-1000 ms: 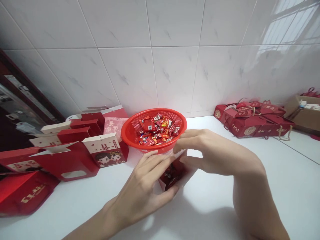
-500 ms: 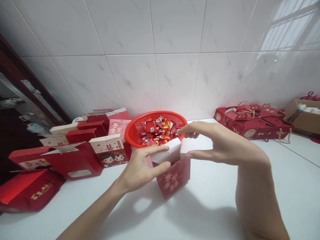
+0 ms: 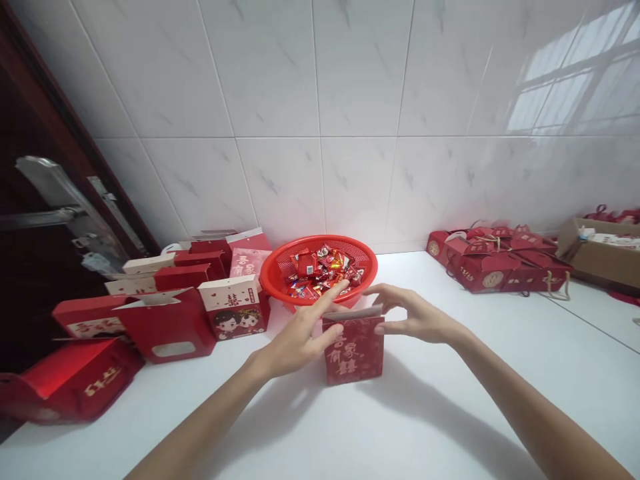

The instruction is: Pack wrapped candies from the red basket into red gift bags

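A dark red gift box with pale pink characters stands upright on the white table, its pale top flap folded nearly level along the upper edge. My left hand grips its upper left corner, thumb on the front and index finger stretched over the back. The opposite corner sits between the thumb and bent fingers of my right hand. Right behind the box is a red plastic basket of wrapped candies. The inside of the box is hidden.
Several red and cream gift boxes crowd the left side. At the back right stand red boxes with rope handles, beside an open cardboard carton. A tiled wall closes off the back; a dark door is at far left.
The box has turned to face me more squarely. Its raised white flaps have come down at the top, and my right hand has lowered to its right edge. The view has shifted slightly.
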Tool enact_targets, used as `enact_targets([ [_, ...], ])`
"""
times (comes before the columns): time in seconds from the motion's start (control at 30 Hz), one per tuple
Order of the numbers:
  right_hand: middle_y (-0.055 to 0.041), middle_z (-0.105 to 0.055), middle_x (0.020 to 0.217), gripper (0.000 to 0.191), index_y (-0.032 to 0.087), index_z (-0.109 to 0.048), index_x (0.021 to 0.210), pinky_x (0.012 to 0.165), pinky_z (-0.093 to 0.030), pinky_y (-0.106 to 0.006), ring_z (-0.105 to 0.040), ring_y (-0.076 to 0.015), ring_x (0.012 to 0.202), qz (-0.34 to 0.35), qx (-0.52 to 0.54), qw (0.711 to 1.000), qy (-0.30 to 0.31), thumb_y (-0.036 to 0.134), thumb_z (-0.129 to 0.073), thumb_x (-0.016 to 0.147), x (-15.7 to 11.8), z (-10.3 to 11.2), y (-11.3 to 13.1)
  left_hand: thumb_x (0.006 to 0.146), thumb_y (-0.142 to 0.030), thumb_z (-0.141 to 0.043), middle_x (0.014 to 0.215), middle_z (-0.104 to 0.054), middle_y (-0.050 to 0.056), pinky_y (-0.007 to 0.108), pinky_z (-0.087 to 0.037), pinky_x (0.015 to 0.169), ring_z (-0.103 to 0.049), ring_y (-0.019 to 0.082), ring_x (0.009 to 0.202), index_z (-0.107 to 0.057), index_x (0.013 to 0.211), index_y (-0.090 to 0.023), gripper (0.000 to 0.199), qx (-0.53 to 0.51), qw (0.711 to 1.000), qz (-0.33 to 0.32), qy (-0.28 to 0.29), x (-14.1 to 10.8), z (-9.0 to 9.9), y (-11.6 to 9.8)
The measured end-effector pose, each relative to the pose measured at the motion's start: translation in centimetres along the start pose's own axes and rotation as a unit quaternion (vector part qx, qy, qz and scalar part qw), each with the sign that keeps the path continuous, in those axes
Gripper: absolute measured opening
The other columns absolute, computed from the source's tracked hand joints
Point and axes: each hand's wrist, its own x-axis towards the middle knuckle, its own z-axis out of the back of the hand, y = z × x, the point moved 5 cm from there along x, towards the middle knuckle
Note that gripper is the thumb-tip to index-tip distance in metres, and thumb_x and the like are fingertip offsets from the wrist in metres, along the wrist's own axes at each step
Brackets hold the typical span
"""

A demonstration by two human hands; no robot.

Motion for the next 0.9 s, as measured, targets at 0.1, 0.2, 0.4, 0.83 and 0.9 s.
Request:
enact_targets([
  [0.1,-0.0071,-0.07,0.099,0.028,0.019,-0.069,0.115,0.084,-0.056,-0.037,-0.065,-0.0185,0.088,0.02,0.019,0.998,-0.059,0.034,-0.064,0.091,-1.2,-1.1,-0.8,0.092,-0.018,-0.052,0.115,-0.075,0.008,0.039,-0.057,0.092,-0.072,0.021,0.1,-0.043,0.149,-0.022,0.058,-0.087,0.996,0.024,-0.024,0.2,-1.1,1.3],
  [0.2,-0.0085,-0.071,0.097,0.027,0.023,-0.073,0.116,0.079,-0.056,-0.036,-0.067,-0.0201,0.088,0.066,0.012,0.986,-0.154,0.029,-0.058,0.095,-2.0,-2.2,-1.4,0.088,-0.019,-0.054,0.115,-0.074,0.01,0.035,-0.058,0.089,-0.071,0.022,0.104,-0.061,0.131,-0.017,0.044,-0.136,0.987,0.045,-0.076,0.4,-1.8,2.4],
  [0.4,-0.0084,-0.074,0.103,0.033,0.028,-0.068,0.126,0.08,-0.057,-0.037,-0.069,-0.0212,0.091,0.129,0.016,0.962,-0.239,0.033,-0.055,0.097,-2.6,-4.2,-1.9,0.086,-0.018,-0.055,0.112,-0.075,0.009,0.04,-0.054,0.099,-0.068,0.022,0.11,-0.075,0.107,-0.019,0.029,-0.055,0.981,0.003,-0.188,-0.7,-2.1,2.4],
  [0.83,-0.0082,-0.076,0.105,0.031,0.025,-0.073,0.114,0.082,-0.058,-0.038,-0.07,-0.0227,0.092,0.07,0.06,0.954,-0.284,0.041,-0.054,0.097,-3.1,-5.1,-1.8,0.089,-0.048,-0.064,0.126,-0.071,0.011,0.043,-0.054,0.102,-0.066,0.028,0.117,-0.067,0.131,-0.018,0.052,-0.156,0.961,0.117,-0.197,-2.7,-3.4,3.7],
  [0.9,-0.0085,-0.075,0.107,0.034,0.023,-0.07,0.119,0.083,-0.057,-0.037,-0.07,-0.0223,0.091,0.053,0.064,0.951,-0.297,0.043,-0.054,0.096,-3.1,-5.1,-1.9,0.087,-0.05,-0.065,0.128,-0.07,0.011,0.042,-0.056,0.098,-0.067,0.028,0.114,-0.059,0.139,-0.018,0.061,-0.187,0.951,0.131,-0.208,-2.9,-3.6,3.7],
])
